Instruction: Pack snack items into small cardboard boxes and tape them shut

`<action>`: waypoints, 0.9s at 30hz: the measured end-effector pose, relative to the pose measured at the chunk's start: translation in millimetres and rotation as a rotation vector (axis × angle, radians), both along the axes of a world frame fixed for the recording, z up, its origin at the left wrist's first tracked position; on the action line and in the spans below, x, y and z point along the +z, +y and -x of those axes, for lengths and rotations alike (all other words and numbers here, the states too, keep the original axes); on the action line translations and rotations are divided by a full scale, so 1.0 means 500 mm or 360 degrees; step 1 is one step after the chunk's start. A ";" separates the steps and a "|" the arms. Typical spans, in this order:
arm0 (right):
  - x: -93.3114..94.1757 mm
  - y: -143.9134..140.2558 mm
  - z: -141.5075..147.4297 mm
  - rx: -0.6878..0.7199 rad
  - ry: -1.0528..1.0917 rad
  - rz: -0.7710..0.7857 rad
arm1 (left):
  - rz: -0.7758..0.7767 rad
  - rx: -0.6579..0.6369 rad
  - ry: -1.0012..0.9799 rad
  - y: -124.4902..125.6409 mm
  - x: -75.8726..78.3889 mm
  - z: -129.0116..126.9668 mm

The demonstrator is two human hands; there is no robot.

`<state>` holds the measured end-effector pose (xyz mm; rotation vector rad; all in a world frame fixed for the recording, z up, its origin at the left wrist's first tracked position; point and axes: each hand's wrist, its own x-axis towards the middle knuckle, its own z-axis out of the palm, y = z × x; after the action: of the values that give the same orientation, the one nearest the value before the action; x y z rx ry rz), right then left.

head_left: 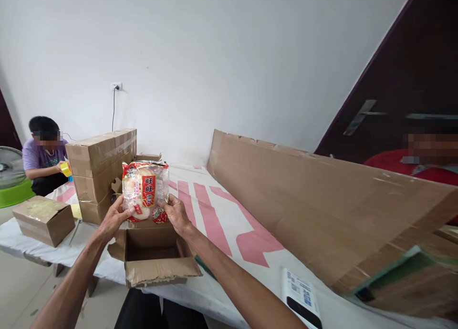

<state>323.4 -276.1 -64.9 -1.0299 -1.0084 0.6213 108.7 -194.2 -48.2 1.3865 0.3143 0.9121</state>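
Snack bag: you hold the red and clear snack bag (145, 191) upright, just left of the frame's middle, above the open carton (154, 253) and not touching it.
Left hand: your left hand (113, 218) has its fingers closed on the bag's lower left corner, thumb in front.
Right hand: your right hand (176, 213) pinches the lower right corner, fingers wrapped behind.
Slip risk: you grip only the bottom corners of slick film, so I judge the top-heavy bag could fold over or slide out of your fingers.
Crush risk: the contents look like brittle crackers; a harder squeeze could break them.
Flap risk: the carton's near flap (162, 272) hangs over the counter (229, 233) edge and the side flaps stand loose; a bag coming down skewed could catch one or tip the carton toward you.
Behind the bag: a stack of taped cartons (102, 169) stands close behind, leaving little room at the back.
Right side: a long cardboard sheet (322, 210) leans across the right half of the frame, walling that side.
Lower right: a phone (302, 298) lies near the counter edge, well apart from your hands.
Left side: a small sealed box (45, 219) sits at lower left; a green fan (10, 176) is at the far left edge.
Other people: a person in purple (43, 157) at upper left holds a yellow tape roll (66, 169); a person in red (411, 164) is partly hidden at right.
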 end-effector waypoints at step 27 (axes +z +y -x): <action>0.051 0.048 -0.031 -0.0122 -0.0180 -0.0015 | -0.0141 0.0144 0.0024 0.040 0.057 -0.037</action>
<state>339.0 -252.1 -39.5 -1.0999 -1.0643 0.4997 127.4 -174.1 -19.5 1.4706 0.3540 1.0006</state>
